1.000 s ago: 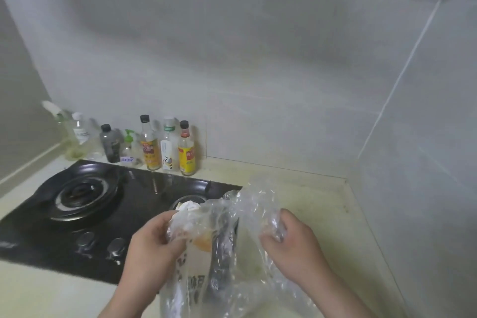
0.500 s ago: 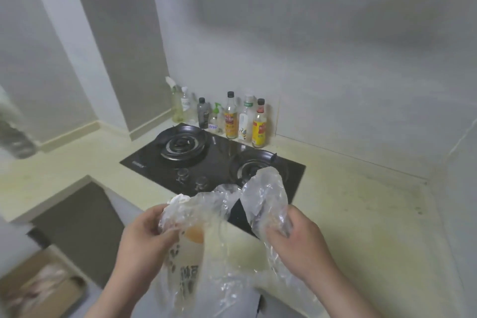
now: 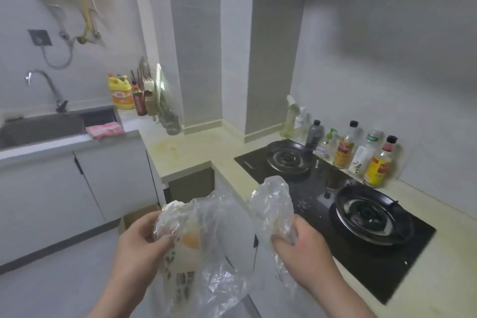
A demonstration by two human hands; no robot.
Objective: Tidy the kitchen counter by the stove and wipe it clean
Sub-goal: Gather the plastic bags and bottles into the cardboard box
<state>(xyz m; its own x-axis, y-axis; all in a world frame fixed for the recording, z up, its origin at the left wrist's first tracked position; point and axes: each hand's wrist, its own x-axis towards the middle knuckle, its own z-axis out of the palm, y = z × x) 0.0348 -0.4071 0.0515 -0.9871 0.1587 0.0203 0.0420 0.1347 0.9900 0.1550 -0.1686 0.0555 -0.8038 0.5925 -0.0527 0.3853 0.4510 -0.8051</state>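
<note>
A clear plastic bag (image 3: 219, 227) is held up in front of the person, off the counter and over the floor, just left of the stove's near corner. The left hand (image 3: 140, 245) grips the bag's left edge, fingers curled into the bunched plastic. The right hand (image 3: 302, 250) grips the right edge in the same way, with a crumpled flap of plastic standing up above its knuckles. The two hands are apart, so the bag's mouth is spread between them. Inside the bag, against the left side, is a pale package (image 3: 184, 273) with an orange patch and dark printed characters; what it is cannot be told.

To the right of the bag lies the black glass stove (image 3: 322, 204), set into a pale yellowish counter (image 3: 185, 152) that bears stains. The stove has two round burners, one near and one farther back. A row of bottles (image 3: 344, 150) stands along the wall just behind the stove, some with yellow labels.

The counter turns the corner to the left and meets a metal sink (image 3: 44, 126) with a curved tap (image 3: 46, 85) above it. A pink cloth (image 3: 105, 129) lies on the sink's right rim. Behind it stand a yellow jug (image 3: 122, 93) and a rack of kitchen tools (image 3: 147, 90). On the floor below the counter's corner, partly hidden by the bag, is a cardboard box (image 3: 139, 214).
</note>
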